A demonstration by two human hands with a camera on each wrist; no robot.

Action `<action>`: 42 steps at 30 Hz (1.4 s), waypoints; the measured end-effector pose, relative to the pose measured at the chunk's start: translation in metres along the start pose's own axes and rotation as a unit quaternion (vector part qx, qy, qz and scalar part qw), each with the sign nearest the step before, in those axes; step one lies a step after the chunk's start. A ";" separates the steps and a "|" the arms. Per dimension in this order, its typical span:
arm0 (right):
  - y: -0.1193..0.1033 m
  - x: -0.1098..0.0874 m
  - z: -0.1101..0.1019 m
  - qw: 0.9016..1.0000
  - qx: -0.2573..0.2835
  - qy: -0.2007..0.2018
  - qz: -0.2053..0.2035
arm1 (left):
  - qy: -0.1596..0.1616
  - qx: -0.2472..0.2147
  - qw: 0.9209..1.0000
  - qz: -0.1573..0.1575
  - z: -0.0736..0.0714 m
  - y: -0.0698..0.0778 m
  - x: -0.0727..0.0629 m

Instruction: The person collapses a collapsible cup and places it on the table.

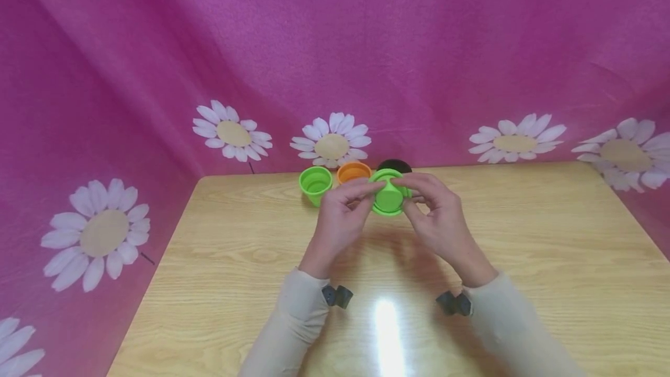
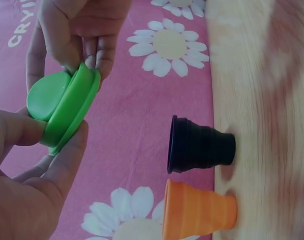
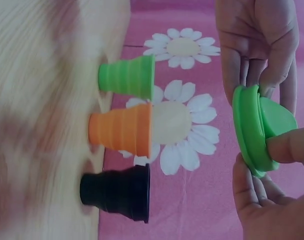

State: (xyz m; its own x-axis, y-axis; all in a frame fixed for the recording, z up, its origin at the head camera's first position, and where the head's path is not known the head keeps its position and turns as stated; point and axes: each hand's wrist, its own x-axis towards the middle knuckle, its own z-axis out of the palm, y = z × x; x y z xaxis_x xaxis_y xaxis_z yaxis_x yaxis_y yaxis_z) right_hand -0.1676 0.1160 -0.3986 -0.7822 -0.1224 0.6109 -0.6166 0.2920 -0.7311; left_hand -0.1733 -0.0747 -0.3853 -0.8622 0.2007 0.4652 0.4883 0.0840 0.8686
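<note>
Both hands hold a green collapsible cup (image 1: 389, 199) up over the far part of the table, folded down to a flat ring with its round base bulging out on one side. My left hand (image 1: 345, 211) pinches one edge between thumb and fingers. On the opposite edge my right hand (image 1: 445, 220) has the same kind of pinch. In the left wrist view the folded cup (image 2: 67, 107) stands on edge, its base bulging between the two thumbs. The right wrist view shows the folded cup (image 3: 257, 132) from the other side, fingers behind its rim.
Three expanded cups stand in a row at the table's back edge: a green cup (image 1: 316, 185), an orange cup (image 1: 353, 172) and a black cup (image 3: 117, 193), partly hidden in the head view. A pink flowered cloth (image 1: 408, 63) hangs behind the wooden table (image 1: 235, 249).
</note>
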 end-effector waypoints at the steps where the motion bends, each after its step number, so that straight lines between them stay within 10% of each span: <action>1: 0.000 0.000 -0.001 1.000 -0.018 -0.001 -0.008 | -0.004 0.011 1.000 0.001 0.000 0.000 0.000; 11: 0.002 -0.001 0.003 0.984 -0.145 0.006 -0.102 | -0.010 0.186 0.983 0.004 0.003 0.001 -0.004; 20: 0.005 -0.006 0.012 0.990 -0.079 0.097 -0.063 | 0.033 0.084 0.994 -0.056 0.008 -0.002 -0.003; 33: 0.007 -0.008 0.010 0.987 -0.090 0.090 -0.095 | -0.019 0.170 0.985 0.021 0.003 0.004 0.001; 42: -0.002 -0.003 0.005 0.989 -0.079 0.061 -0.107 | -0.003 0.078 0.996 0.033 -0.002 0.011 0.000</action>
State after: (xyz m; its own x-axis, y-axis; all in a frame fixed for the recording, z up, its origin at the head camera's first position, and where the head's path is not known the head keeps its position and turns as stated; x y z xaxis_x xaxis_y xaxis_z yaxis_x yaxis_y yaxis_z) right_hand -0.1644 0.1109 -0.4000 -0.6124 -0.0843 0.7860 -0.7381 0.4172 -0.5303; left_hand -0.1680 -0.0760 -0.3752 -0.8264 0.2167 0.5197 0.5601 0.2217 0.7982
